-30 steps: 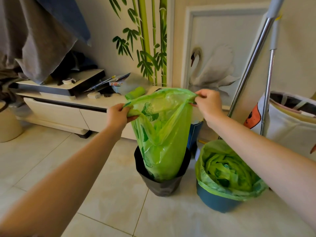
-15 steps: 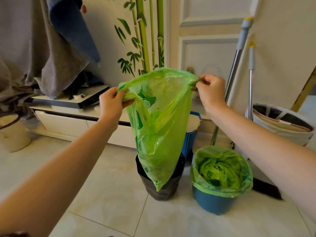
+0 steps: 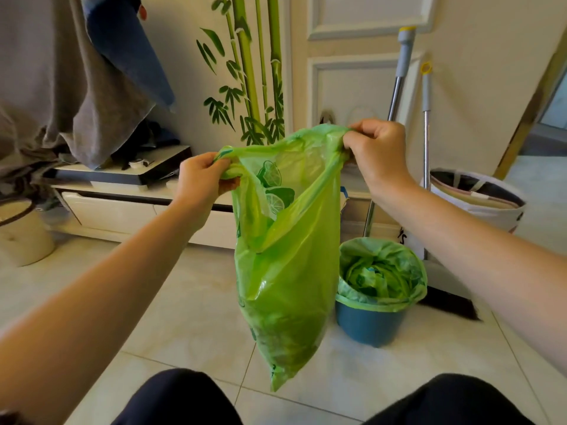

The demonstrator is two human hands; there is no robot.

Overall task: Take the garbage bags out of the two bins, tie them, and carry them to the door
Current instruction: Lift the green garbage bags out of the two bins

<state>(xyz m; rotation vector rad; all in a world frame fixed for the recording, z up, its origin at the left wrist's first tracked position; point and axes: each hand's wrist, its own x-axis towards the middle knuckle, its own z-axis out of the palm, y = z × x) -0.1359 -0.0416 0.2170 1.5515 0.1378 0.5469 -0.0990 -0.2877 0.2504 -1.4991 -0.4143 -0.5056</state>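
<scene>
Green garbage bag (image 3: 285, 271), hanging vertically below both grips: left hand (image 3: 199, 179) and right hand (image 3: 379, 151) pinching opposite rim corners, mouth wide.

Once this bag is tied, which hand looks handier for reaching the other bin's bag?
Probably the right hand. The blue bin with its green liner stands on the floor right of the held bag, under the right arm. The left hand would have to cross over.
</scene>
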